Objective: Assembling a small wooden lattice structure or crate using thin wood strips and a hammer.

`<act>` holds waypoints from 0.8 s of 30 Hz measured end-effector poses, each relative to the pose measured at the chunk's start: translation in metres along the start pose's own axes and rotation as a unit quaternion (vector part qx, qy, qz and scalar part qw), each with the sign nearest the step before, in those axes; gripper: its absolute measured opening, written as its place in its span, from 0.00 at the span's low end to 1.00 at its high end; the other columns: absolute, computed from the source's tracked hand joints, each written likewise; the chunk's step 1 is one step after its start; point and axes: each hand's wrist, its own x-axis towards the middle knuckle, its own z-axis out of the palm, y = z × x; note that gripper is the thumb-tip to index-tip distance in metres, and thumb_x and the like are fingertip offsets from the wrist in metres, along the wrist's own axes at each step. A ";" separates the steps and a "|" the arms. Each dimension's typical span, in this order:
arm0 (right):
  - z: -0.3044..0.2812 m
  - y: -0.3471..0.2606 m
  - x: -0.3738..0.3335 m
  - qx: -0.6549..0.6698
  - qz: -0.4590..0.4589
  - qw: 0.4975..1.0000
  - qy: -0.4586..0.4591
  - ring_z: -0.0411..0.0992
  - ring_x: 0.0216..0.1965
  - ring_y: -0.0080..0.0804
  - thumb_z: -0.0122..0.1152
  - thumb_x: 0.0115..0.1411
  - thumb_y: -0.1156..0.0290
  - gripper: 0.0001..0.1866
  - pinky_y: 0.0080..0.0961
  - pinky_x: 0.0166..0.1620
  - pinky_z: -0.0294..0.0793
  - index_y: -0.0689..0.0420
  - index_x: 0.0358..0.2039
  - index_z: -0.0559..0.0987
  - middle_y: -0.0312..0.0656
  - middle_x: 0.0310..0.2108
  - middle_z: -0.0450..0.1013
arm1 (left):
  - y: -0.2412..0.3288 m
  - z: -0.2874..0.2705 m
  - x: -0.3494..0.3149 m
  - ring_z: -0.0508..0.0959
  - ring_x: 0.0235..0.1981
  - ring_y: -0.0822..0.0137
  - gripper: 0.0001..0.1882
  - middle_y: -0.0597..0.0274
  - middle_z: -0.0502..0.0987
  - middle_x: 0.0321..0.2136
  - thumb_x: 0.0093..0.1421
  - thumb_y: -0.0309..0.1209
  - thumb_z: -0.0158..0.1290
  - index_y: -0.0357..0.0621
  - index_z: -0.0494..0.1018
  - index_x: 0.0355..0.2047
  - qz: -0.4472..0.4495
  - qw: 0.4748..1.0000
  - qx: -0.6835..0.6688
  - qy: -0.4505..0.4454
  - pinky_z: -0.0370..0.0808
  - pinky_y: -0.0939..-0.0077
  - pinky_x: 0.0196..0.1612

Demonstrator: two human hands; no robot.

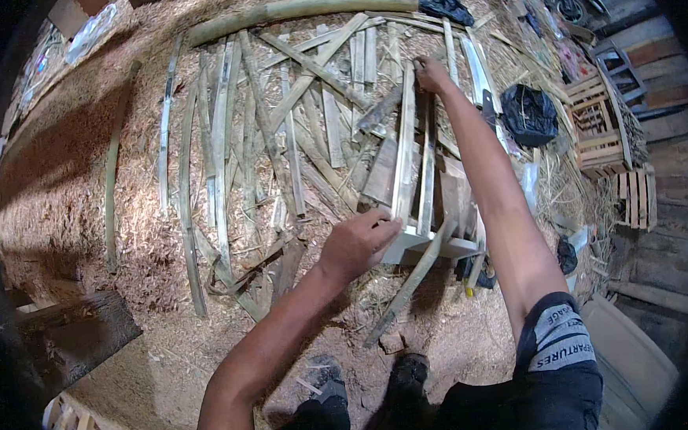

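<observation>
A long pale split bamboo strip [407, 144] runs away from me over a low wooden support [417, 244]. My left hand [359, 245] is at its near end, fingers bent, with thumb and fingertips closed at the strip's edge. Far ahead, my right hand [431, 74] is closed around the strip's far end; some of its fingers are hidden. A second bamboo strip [428, 170] lies just to the right, below my right wrist. One short bamboo piece [411, 282] leans against the support's near side. Beyond my right forearm lies a large knife [485, 100] with a dark handle.
Many split bamboo pieces [221, 136] lie scattered across the shavings-covered ground to the left. A thick bamboo pole [300, 10] crosses the far side. At right are a black plastic bag [529, 114] and a wooden crate [597, 128]. A dark wooden block [80, 337] stands near left.
</observation>
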 end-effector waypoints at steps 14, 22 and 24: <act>0.016 -0.032 0.003 0.023 -0.032 0.999 -0.012 0.76 0.40 0.59 0.54 0.67 0.57 0.17 0.45 0.44 0.74 0.58 0.44 0.80 0.58 0.37 0.78 | -0.020 -0.009 -0.005 0.82 0.32 0.62 0.11 0.60 0.78 0.36 0.56 0.29 0.61 0.50 0.80 0.41 0.057 0.997 0.046 0.028 0.80 0.70 0.29; 0.021 -0.033 -0.004 0.002 -0.055 0.995 0.082 0.77 0.38 0.60 0.57 0.62 0.61 0.15 0.45 0.45 0.76 0.56 0.43 0.82 0.61 0.35 0.78 | -0.020 -0.004 0.000 0.78 0.31 0.66 0.08 0.65 0.76 0.31 0.53 0.28 0.63 0.53 0.82 0.35 0.092 0.990 0.085 0.061 0.76 0.74 0.27; 0.017 -0.020 0.004 -0.020 -0.078 0.993 0.089 0.77 0.39 0.61 0.57 0.62 0.60 0.16 0.47 0.45 0.76 0.57 0.43 0.82 0.61 0.36 0.78 | -0.014 -0.004 0.002 0.78 0.31 0.65 0.07 0.64 0.76 0.31 0.53 0.28 0.63 0.52 0.82 0.35 0.076 0.995 0.051 0.050 0.76 0.72 0.28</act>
